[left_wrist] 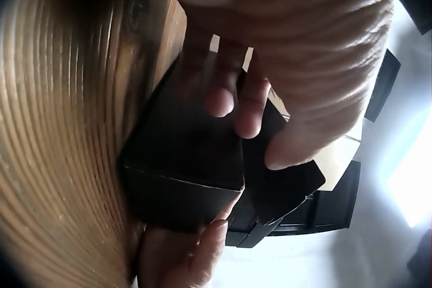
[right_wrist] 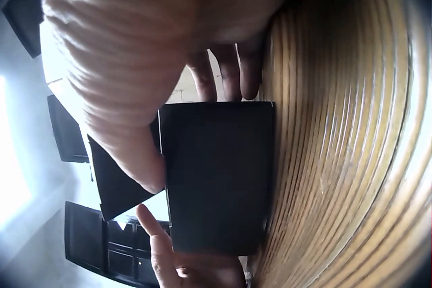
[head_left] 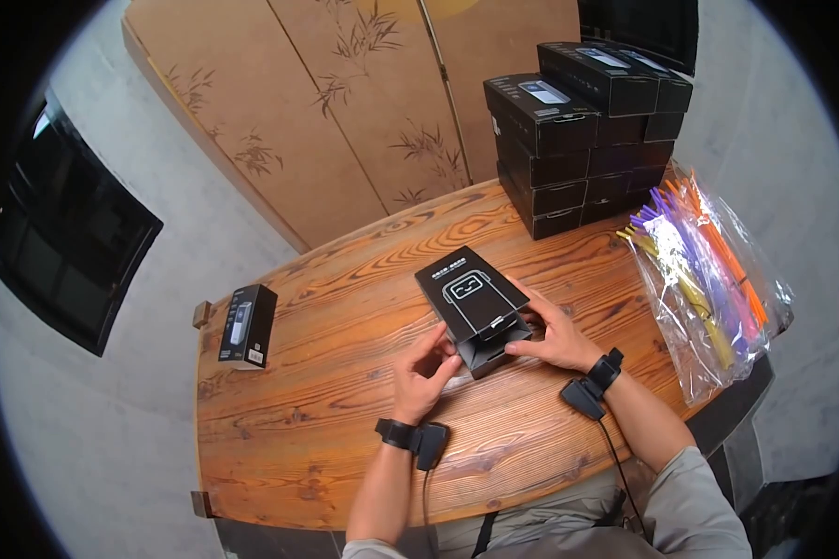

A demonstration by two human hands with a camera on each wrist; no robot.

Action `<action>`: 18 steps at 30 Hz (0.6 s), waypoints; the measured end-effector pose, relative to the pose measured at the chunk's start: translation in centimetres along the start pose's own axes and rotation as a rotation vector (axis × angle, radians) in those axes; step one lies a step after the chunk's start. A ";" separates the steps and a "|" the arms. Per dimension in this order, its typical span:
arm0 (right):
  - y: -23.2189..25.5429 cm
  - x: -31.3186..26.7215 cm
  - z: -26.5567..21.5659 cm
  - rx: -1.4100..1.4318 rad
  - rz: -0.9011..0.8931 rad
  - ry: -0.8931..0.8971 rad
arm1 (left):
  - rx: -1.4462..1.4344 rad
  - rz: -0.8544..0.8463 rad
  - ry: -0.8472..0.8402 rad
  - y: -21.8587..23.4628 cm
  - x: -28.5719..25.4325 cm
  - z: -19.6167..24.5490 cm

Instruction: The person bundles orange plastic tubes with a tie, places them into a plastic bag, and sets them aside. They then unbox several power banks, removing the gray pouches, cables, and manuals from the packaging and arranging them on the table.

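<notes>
**Wooden table (head_left: 317, 447), grey wall (head_left: 163, 391), black carton (head_left: 466, 287) between the hands**

Behind the table, tan panels (head_left: 354, 102) printed with dark bamboo sprays. Tabletop glossy, grain bold and wavy.

Carton lies on the tabletop in front of the seated person, near end gaping, a dark flap (left_wrist: 280, 183) angled out. Left hand (head_left: 419, 377) holds the near left side, fingers bent against the wall; right hand (head_left: 564, 340) grips the other side, thumb at the open end.

Handling, my guess: thin card, fairly light, contents unknown. Closed walls probably stiff; flap likely bends or creases under a push. Smooth finish might slide a little under dry fingers. Best hold looks to be low on both long walls, clear of the flap.

Materials: carton matte black, square-edged, a white line-drawn smiling face on top. Boxes stacked (head_left: 543, 140) at the far right, crisp-cornered; a smaller-looking one (head_left: 242, 321) at the left. Crinkled clear bag (head_left: 704, 289) holds slim orange, purple, pink and yellow lengths.
</notes>
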State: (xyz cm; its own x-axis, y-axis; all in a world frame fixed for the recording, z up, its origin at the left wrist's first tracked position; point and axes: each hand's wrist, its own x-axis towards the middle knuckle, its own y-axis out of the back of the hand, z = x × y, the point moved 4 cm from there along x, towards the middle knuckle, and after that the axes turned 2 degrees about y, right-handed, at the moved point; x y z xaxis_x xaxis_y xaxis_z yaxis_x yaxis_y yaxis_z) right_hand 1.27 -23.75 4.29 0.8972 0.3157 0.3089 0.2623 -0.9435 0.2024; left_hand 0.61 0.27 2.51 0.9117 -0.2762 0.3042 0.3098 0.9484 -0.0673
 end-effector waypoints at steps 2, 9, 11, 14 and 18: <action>0.0 0.0 0.3 -0.030 -0.017 -0.006 | 0.040 0.018 -0.041 -0.2 0.0 0.3; -0.1 -0.1 0.1 -0.120 -0.011 0.044 | 0.052 0.139 -0.177 -0.4 0.1 1.2; -0.1 -0.1 -0.2 -0.105 -0.022 0.051 | 0.108 0.153 -0.179 0.0 -0.1 0.9; -0.1 -0.1 -0.9 -0.104 -0.056 0.059 | 0.213 0.166 -0.183 0.3 0.1 1.0; -0.2 0.0 -1.1 -0.084 -0.091 0.030 | 0.139 0.209 -0.193 -0.2 0.6 2.7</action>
State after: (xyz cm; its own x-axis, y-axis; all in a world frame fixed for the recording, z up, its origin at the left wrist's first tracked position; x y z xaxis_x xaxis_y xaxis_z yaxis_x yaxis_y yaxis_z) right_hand 0.79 -23.42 5.27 0.8597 0.4033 0.3136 0.3101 -0.8997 0.3071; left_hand 0.38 0.37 5.21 0.8796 -0.0511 0.4729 0.0690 0.9974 -0.0204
